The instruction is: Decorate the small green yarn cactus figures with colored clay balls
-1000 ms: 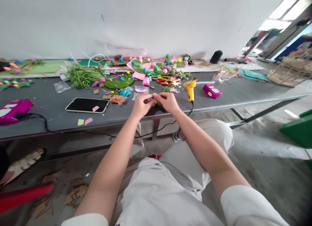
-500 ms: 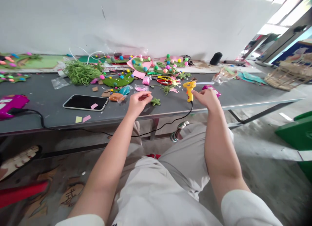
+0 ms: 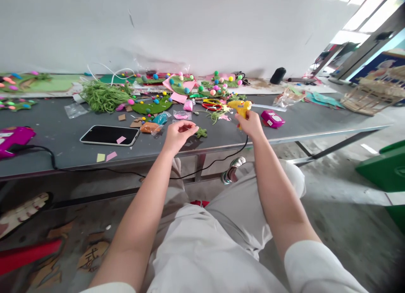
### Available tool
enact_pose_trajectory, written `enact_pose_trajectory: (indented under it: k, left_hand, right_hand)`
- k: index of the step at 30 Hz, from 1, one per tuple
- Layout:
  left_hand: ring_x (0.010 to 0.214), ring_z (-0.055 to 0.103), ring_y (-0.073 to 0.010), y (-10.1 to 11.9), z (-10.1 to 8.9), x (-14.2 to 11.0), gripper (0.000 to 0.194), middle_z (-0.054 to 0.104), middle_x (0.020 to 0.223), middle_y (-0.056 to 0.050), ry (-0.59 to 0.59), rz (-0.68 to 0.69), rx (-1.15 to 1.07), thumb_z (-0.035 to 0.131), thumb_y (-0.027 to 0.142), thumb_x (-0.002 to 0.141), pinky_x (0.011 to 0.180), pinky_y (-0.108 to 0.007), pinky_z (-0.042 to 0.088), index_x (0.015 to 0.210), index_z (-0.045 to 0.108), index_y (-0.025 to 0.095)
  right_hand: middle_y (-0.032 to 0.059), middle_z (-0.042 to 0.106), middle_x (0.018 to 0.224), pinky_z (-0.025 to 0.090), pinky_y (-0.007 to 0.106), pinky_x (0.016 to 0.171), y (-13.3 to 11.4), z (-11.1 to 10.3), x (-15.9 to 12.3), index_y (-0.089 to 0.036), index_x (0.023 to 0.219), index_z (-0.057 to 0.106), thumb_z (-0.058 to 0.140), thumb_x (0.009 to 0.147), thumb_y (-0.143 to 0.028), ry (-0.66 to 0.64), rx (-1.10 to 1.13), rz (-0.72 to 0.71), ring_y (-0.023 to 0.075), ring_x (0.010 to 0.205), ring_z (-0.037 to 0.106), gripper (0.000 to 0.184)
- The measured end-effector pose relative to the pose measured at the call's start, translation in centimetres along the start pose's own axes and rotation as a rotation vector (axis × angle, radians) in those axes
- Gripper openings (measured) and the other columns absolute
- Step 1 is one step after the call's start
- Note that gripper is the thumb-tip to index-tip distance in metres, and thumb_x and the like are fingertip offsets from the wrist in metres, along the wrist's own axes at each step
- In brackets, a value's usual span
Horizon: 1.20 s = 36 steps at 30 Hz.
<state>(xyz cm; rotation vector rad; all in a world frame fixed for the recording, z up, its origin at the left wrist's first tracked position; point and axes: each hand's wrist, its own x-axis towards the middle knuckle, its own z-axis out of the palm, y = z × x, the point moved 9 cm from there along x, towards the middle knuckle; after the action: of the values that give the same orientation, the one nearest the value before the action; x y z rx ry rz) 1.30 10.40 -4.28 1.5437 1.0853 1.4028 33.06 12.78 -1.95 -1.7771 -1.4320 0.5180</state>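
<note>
My right hand (image 3: 251,124) is wrapped around the handle of a yellow hot glue gun (image 3: 240,106), whose nozzle points left. A black cord runs down from the grip. My left hand (image 3: 179,136) hovers over the front of the table, thumb and fingers pinched on a small orange piece, mostly hidden by the fingertips. Just right of those fingertips lies a green fuzzy star-shaped piece (image 3: 201,133). Behind the hands are red-handled pliers (image 3: 212,104) and green fuzzy strands (image 3: 215,116).
A phone (image 3: 110,135) lies left on the grey table (image 3: 164,147), near an orange packet (image 3: 150,127) and a bundle of green yarn (image 3: 104,95). Felt pieces with coloured pompoms (image 3: 155,105) line the back. A magenta box (image 3: 272,119) sits right of the glue gun.
My right hand has closed around the glue gun's handle, and the gun has turned so its nozzle points left. My left hand keeps its pinch, almost still.
</note>
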Motion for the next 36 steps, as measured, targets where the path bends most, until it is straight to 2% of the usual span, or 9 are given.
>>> enact_pose_trajectory:
  k: [4,8,13,17,20,23,29,36]
  left_hand:
    - [0.079,0.07,-0.019,0.1,-0.1,0.0,0.033,0.077,0.087,-0.004,0.006,0.004,-0.004,0.089,0.041,0.068,0.077,-0.032,0.058,0.09,0.077,0.019]
    - [0.076,0.071,-0.0184,0.1,0.0,0.1,0.035,0.078,0.087,-0.005,-0.003,-0.018,-0.014,0.084,0.05,0.076,0.067,-0.028,0.055,0.092,0.079,0.019]
    - [0.067,0.069,-0.0166,-0.4,0.0,0.3,0.05,0.077,0.081,-0.008,0.0,-0.072,-0.017,0.061,0.065,0.092,0.055,-0.025,0.049,0.091,0.078,0.019]
    - [0.068,0.069,-0.0169,-0.5,0.1,0.3,0.045,0.077,0.083,-0.007,-0.005,-0.072,0.007,0.067,0.062,0.089,0.056,-0.025,0.049,0.09,0.077,0.019]
    - [0.072,0.069,-0.0184,-0.1,0.2,0.2,0.033,0.078,0.086,-0.006,-0.013,-0.051,0.034,0.077,0.051,0.083,0.061,-0.027,0.053,0.092,0.078,0.019]
    - [0.077,0.07,-0.0195,0.1,0.2,0.2,0.028,0.078,0.089,-0.006,-0.022,-0.03,0.053,0.08,0.043,0.079,0.068,-0.03,0.056,0.095,0.079,0.019]
    - [0.082,0.071,-0.0192,0.2,0.5,0.2,0.025,0.078,0.093,-0.006,-0.048,-0.009,0.073,0.079,0.036,0.079,0.076,-0.031,0.058,0.098,0.08,0.02]
    - [0.08,0.072,-0.0206,0.5,0.9,0.0,0.023,0.079,0.092,-0.007,-0.062,-0.048,0.085,0.071,0.035,0.087,0.069,-0.031,0.059,0.1,0.078,0.018]
  right_hand:
    - [0.0071,0.073,0.091,0.051,0.026,0.058,-1.5,2.0,-2.5,-0.016,0.102,0.069,0.067,0.089,-0.048,-0.179,0.204,-0.054,0.0116,0.059,0.061,0.034]
    - [0.0059,0.072,0.081,0.04,0.024,0.048,-2.3,3.5,-4.7,-0.015,0.086,0.072,0.074,0.084,-0.053,-0.379,0.272,-0.042,0.008,0.05,0.049,0.038]
    - [0.0032,0.07,0.074,0.037,0.027,0.049,-2.4,3.8,-5.0,-0.018,0.079,0.069,0.073,0.086,-0.058,-0.488,0.275,-0.037,0.0081,0.048,0.046,0.041]
    - [-0.0006,0.059,0.058,0.034,0.028,0.051,-2.7,4.4,-5.2,-0.02,0.071,0.066,0.069,0.087,-0.066,-0.581,0.171,-0.077,0.0105,0.047,0.044,0.048]
    - [0.0,0.059,0.06,0.033,0.028,0.049,-2.9,4.6,-5.2,-0.021,0.069,0.063,0.068,0.086,-0.068,-0.599,0.144,-0.093,0.011,0.049,0.045,0.051]
    - [0.0008,0.06,0.064,0.034,0.028,0.049,-3.2,4.7,-5.3,-0.021,0.067,0.061,0.069,0.085,-0.071,-0.605,0.141,-0.106,0.0106,0.05,0.046,0.053]
    - [-0.0015,0.053,0.054,0.033,0.026,0.047,-3.1,4.8,-5.4,-0.021,0.065,0.059,0.069,0.084,-0.073,-0.607,0.105,-0.106,0.0095,0.047,0.043,0.056]
    - [-0.0014,0.053,0.052,0.034,0.026,0.049,-2.9,4.8,-5.2,-0.022,0.064,0.058,0.068,0.085,-0.071,-0.603,0.07,-0.115,0.0107,0.048,0.045,0.054]
